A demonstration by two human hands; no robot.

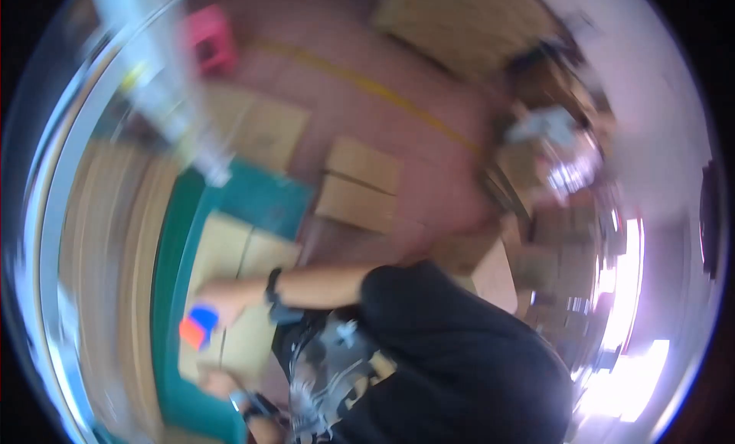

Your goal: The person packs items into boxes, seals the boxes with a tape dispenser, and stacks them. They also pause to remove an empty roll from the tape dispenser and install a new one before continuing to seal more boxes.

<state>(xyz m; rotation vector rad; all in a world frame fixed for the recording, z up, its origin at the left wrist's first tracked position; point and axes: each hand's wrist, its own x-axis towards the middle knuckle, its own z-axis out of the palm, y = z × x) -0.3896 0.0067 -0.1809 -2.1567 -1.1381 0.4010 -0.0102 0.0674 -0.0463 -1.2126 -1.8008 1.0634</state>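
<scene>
My right hand (227, 301) is closed around a small blue-and-orange hand-held tool (201, 326), too blurred to name its exact kind. The tool is over a closed cardboard box (210, 256), whose seam runs along its top. A dark band circles my right wrist. Lower in the picture, my left hand (217, 382) is at the box's near end, with a watch or band on its wrist; motion smears its fingers. Under the box is a green work surface (172, 314).
Flat cardboard (115, 283) is stacked along the left. Other cardboard boxes (360, 184) stand on the reddish floor, which has a yellow line (383, 96). A pink stool (210, 40) is at the far left, and more cartons (467, 23) lie at the far right.
</scene>
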